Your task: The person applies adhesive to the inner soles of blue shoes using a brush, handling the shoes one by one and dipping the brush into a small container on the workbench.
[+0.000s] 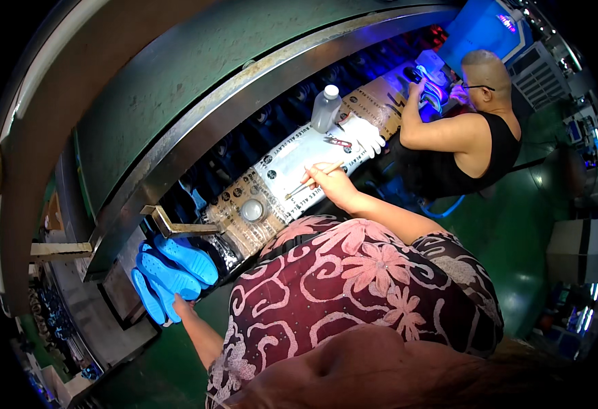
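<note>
My right hand point(332, 183) reaches out over the tabletop point(292, 160), which is covered in printed white and clear wrapping. Its fingers point(318, 174) are pinched closed around a thin pale stick point(310, 182), most likely a brush or a pair of sticks held together, though the view is too small to be sure. The stick slants down to my left, its far tip resting on the white covering just beside a small round metal lid point(252, 210) that sits on the clear-wrapped stretch.

My left hand point(180, 305) hangs low beside me, at the near edge of the tabletop. Its fingers touch the lower end of a bunch of bright blue shoe soles point(173, 269), several overlapping, which stand out below a bent metal bracket point(169, 225). I cannot tell whether those fingers are closed on the soles or only laid against them, because the soles hide them.

Farther along the tabletop stands a clear plastic bottle point(326, 108) with a white cap, upright, near a crumpled white cloth point(367, 133). Beyond that a co-worker point(473, 129) in a black sleeveless top sits at the far end, one raised hand point(418, 85) working on a shoe under violet light. Behind the tabletop runs a long curved metal hood point(197, 88) above a dark row of moulds. The floor point(517, 225) is green.
</note>
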Tool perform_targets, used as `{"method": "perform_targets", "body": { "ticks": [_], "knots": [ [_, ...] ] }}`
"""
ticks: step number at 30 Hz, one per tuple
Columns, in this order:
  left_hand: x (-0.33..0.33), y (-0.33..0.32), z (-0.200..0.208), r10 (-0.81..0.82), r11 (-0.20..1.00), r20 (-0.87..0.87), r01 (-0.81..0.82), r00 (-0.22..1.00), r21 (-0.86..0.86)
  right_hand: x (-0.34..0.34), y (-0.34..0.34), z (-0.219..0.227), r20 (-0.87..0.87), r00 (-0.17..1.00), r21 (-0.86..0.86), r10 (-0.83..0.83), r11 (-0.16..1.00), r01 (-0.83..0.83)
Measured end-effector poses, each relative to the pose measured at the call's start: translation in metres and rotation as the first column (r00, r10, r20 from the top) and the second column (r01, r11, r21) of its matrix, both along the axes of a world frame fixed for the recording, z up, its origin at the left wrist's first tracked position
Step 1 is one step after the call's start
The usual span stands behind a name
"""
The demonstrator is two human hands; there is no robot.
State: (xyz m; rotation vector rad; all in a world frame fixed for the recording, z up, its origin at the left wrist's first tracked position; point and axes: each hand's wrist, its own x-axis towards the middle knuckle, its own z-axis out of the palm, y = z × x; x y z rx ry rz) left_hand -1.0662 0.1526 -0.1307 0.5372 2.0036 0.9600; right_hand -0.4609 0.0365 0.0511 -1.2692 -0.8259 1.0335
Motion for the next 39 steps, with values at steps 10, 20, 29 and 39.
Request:
{"method": "perform_targets", "body": {
  "ticks": [10, 20, 29, 39],
  "knots": [
    [0.093, -0.067, 0.141, -0.145, 0.881, 0.564, -0.154, 0.813, 0.448, -0.010, 0.013, -0.004, 0.013, 0.998, -0.013, 0.061, 0.998, -0.061],
    [0.250, -0.104, 0.218, -0.229, 0.672, -0.452, 0.476, 0.862, 0.567, -0.035, 0.036, 0.037, 0.036, 0.974, 0.102, 0.222, 0.969, -0.225],
    [0.316, -0.066, 0.247, -0.451, 0.485, -0.366, 0.568, 0.814, 0.665, -0.059, 0.057, 0.081, 0.675, 0.736, 0.499, 0.061, 0.697, -0.515],
    [0.331, -0.058, 0.250, -0.493, 0.433, -0.393, 0.611, 0.776, 0.662, -0.055, 0.056, 0.075, 0.767, 0.640, 0.458, -0.053, 0.744, -0.486]
  ]
}}
